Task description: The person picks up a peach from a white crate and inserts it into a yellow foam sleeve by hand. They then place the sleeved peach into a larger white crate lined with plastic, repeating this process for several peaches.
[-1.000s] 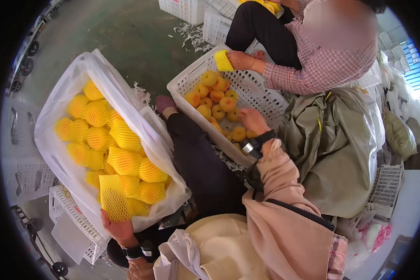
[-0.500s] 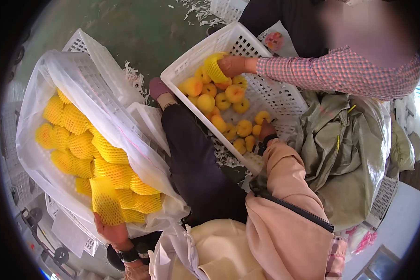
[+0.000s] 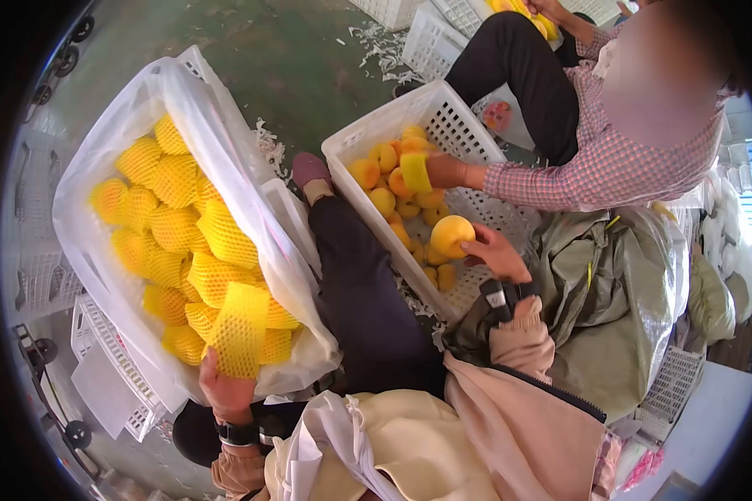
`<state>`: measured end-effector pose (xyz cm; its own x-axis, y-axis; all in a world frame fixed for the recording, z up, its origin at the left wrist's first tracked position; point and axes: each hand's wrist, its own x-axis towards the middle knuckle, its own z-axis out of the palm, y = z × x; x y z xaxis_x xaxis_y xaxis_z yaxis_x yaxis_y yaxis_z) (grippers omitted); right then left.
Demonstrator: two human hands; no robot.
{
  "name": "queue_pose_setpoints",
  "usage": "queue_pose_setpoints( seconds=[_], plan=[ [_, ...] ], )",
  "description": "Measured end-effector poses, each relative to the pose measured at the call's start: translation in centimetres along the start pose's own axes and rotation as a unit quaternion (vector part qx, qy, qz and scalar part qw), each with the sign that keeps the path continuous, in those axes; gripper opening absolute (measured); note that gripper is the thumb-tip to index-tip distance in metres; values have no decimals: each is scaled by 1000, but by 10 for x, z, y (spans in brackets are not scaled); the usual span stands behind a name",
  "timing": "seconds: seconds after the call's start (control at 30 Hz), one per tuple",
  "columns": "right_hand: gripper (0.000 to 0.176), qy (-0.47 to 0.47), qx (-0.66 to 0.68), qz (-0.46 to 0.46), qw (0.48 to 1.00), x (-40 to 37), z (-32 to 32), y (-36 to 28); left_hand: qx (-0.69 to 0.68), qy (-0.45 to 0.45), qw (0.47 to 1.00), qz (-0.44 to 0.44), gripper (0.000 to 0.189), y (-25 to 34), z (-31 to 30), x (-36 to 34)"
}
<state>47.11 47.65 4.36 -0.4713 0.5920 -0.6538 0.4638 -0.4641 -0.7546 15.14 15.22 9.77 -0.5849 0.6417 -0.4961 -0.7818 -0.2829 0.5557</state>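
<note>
My left hand (image 3: 226, 391) grips the lower end of an empty-looking yellow foam net sleeve (image 3: 242, 326), flattened and upright over the near edge of a lined crate. Several sleeved fruits (image 3: 175, 179) fill that crate, inside a white plastic liner (image 3: 263, 238). In my right hand (image 3: 501, 257) is a bare yellow-orange peach (image 3: 452, 235), raised above the white crate (image 3: 342, 150) of loose peaches (image 3: 383, 200). My fingertips cup its right side. Inside the same crate, a co-worker's hand (image 3: 449, 170) holds a yellow foam sleeve (image 3: 415, 172) against a peach.
My outstretched leg (image 3: 355, 284) lies between the two crates. A co-worker in a checked shirt (image 3: 543, 179) sits at the far right side of the peach crate. An olive tarp (image 3: 602, 301) is heaped at right. Paper shreds (image 3: 380, 50) litter the green floor.
My right hand has lifted a peach out of the pile. My left hand still holds the sleeve. The view has shifted, and another person's hands now show at the top.
</note>
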Motion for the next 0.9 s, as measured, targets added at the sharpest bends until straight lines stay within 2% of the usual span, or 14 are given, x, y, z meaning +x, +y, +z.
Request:
queue_pose_setpoints(
  seconds=[0.1,0.13,0.2,0.27,0.3,0.37,0.43,0.5,0.67,0.73,0.77,0.83,0.87,0.9],
  plan=[
    [46,-28,41,-115,992,-41,36,-39,20,-84,994,-60,46,-6,17,-8],
    [52,-80,30,-142,986,-51,47,-50,39,-116,989,-84,47,-8,19,-8],
    [54,-148,14,-192,970,-69,83,-78,-47,-215,965,-143,51,-15,18,-8],
    [55,-195,-38,-242,950,-88,129,-103,-67,-224,960,-153,51,-21,25,-9],
    [55,-213,-39,-245,945,-94,149,-110,19,-227,965,-134,53,-25,22,-10],
    [47,-247,-200,-307,897,-101,182,-123,-31,-246,959,-134,58,-17,40,-22],
    [46,-265,-253,-330,870,-104,208,-125,-26,-307,945,-110,62,-12,39,-32],
    [49,-234,-309,-452,804,-101,226,-113,-34,-296,949,-104,66,-10,27,-40],
    [49,-223,-375,-517,736,-104,247,-106,89,-225,965,-98,64,-7,11,-51],
    [42,-230,-393,-365,812,-120,250,-122,60,-237,964,-105,63,-5,0,-52],
    [42,-234,-398,-371,805,-111,248,-117,37,-251,961,-112,62,-2,-4,-51],
    [35,-206,-54,-259,942,-84,246,-87,9,-270,956,-114,62,2,-9,-56],
    [36,-290,157,-132,935,-89,268,-72,-16,-292,947,-130,61,2,-12,-61],
    [38,-276,154,218,923,-135,298,-126,-17,-291,948,-126,61,3,-15,-63]
  ],
)
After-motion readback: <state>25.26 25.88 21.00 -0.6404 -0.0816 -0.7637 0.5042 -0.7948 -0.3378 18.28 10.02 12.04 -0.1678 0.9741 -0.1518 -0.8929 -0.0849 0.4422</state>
